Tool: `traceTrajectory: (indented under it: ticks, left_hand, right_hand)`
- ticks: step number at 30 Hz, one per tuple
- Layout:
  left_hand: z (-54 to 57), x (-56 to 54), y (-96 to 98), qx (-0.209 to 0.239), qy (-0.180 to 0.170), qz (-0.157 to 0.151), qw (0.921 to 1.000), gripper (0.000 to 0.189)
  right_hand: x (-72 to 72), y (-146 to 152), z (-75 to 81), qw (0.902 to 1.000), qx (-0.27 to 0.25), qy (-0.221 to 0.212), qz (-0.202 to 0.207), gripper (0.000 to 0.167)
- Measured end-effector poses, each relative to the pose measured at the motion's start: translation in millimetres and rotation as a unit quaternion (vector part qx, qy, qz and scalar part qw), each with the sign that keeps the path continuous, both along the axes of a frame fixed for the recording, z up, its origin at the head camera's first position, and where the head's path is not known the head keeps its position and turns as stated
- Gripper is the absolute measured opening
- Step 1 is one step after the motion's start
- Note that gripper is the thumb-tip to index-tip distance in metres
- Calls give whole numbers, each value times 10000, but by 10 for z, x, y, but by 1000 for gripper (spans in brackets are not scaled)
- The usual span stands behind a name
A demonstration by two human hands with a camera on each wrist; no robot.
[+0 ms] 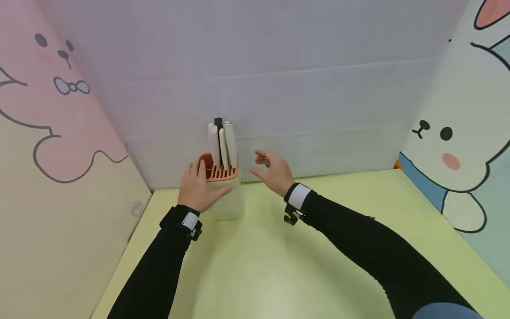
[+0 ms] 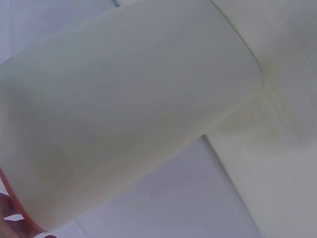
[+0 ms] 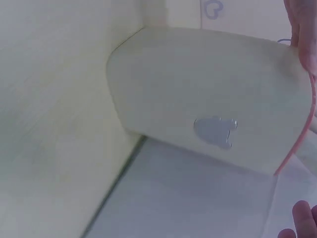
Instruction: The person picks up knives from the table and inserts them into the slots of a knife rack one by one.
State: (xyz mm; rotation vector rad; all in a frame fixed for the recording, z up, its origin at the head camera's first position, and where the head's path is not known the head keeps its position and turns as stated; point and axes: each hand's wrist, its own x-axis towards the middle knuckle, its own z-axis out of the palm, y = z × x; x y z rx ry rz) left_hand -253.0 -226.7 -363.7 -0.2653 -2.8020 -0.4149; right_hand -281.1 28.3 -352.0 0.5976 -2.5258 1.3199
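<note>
A cream knife holder [image 1: 229, 201] with a slotted orange top [image 1: 224, 174] stands upright against the back wall. Several white handles [image 1: 231, 144] and a black-ended one [image 1: 218, 123] rise from it; any blades are hidden inside. My left hand [image 1: 197, 186] rests on the holder's left side, fingers at the rim and thumb stretched across the front. The left wrist view is mostly filled by the holder's plain side [image 2: 124, 94]. To the right, my right hand [image 1: 275, 173] hovers apart from it, fingers loosely bent and holding nothing. A shiny bear-shaped mark [image 3: 214, 131] shows on the holder in the right wrist view.
The pale yellow-green tabletop [image 1: 279, 266] meets a whitish covered back wall [image 1: 318, 106]. Side walls with cartoon animals stand on the left [image 1: 75, 128] and right [image 1: 458, 146]. A blue-grey rounded shape [image 1: 444, 311] is at the lower right edge.
</note>
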Motion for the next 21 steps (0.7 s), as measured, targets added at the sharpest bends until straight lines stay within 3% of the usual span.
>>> traceTrajectory:
  ticks: [5, 9, 12, 16, 21]
  left_hand:
    - [-7, 42, -242, 11, 230, -20, 9997, 118]
    - [29, 64, -417, -89, 570, -54, 9983, 117]
    - [62, 89, -529, -169, 633, -18, 9978, 118]
    - [66, 206, -657, -316, 478, 38, 9983, 117]
    - [12, 405, -769, -525, 445, -64, 9976, 112]
  right_hand:
    - [13, 577, 47, 9988, 355, 334, 5, 53]
    - [26, 1036, 112, 9964, 615, 556, -205, 52]
    - [37, 1338, 158, 9929, 869, 691, -422, 52]
    - [104, 1682, 196, 9864, 1331, 722, -632, 53]
    - [287, 2062, 199, 9765, 1970, 488, -729, 62]
